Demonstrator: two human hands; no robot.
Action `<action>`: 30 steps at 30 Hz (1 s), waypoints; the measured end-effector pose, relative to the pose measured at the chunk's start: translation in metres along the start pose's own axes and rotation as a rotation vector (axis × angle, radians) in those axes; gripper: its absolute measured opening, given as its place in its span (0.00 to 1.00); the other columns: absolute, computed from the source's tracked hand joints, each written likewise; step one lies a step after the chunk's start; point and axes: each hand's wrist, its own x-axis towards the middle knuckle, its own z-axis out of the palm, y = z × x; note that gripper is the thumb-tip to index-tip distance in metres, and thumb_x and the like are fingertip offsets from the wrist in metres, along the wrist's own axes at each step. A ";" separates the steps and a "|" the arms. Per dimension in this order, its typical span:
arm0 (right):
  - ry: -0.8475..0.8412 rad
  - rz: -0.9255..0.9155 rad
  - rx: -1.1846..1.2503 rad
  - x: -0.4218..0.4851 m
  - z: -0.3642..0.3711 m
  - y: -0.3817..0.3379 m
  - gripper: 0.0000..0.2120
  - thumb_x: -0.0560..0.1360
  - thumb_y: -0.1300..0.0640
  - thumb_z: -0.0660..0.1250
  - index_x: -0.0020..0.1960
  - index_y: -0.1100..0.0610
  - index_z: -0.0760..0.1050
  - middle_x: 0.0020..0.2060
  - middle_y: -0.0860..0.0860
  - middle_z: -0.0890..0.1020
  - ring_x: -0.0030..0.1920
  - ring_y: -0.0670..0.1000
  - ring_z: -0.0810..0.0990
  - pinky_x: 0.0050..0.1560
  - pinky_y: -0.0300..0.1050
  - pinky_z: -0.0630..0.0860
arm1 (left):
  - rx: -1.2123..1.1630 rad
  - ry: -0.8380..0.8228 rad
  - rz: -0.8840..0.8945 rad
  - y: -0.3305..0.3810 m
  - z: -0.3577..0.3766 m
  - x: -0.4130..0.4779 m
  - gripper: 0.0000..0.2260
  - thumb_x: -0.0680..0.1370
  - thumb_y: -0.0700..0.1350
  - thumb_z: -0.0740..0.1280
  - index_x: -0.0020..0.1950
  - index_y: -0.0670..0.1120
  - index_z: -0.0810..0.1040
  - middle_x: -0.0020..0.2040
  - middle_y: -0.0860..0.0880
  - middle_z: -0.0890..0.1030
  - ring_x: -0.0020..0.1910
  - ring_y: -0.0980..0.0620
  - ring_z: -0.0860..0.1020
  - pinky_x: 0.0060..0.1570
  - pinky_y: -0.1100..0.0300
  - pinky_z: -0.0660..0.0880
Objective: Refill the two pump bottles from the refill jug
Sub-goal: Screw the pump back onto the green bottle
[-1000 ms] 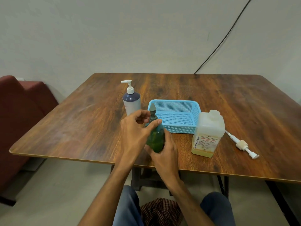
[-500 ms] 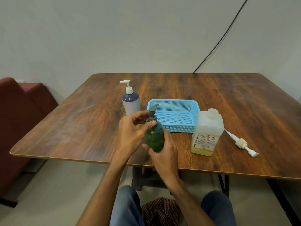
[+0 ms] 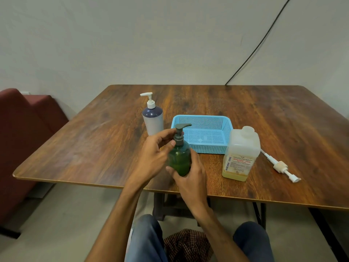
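Note:
A green pump bottle [image 3: 179, 159] with a grey pump head [image 3: 179, 134] stands near the table's front edge. My right hand [image 3: 188, 176] grips its body from below and the right. My left hand [image 3: 154, 156] pinches the grey pump collar with thumb and fingers. A white bottle with a dark top and white pump [image 3: 153, 118] stands behind, to the left. The translucent refill jug [image 3: 241, 154], capped and holding a little yellow liquid at the bottom, stands to the right.
A light blue perforated basket [image 3: 224, 129] sits behind the green bottle. A loose white pump with its tube [image 3: 279, 166] lies on the wooden table [image 3: 94, 144] right of the jug. A dark red seat [image 3: 22, 129] is at the left. A black cable [image 3: 255, 50] runs down the wall.
The grey pump head has turned; its spout now points right. My left fingers have shifted around the collar. The bottle stays in place under my right hand.

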 end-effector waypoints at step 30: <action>0.002 0.003 0.003 0.000 -0.001 -0.003 0.38 0.69 0.42 0.76 0.73 0.45 0.64 0.65 0.41 0.74 0.67 0.43 0.72 0.65 0.52 0.75 | 0.125 0.320 0.076 0.007 0.020 -0.002 0.14 0.70 0.46 0.78 0.53 0.46 0.81 0.48 0.55 0.82 0.49 0.58 0.80 0.47 0.72 0.74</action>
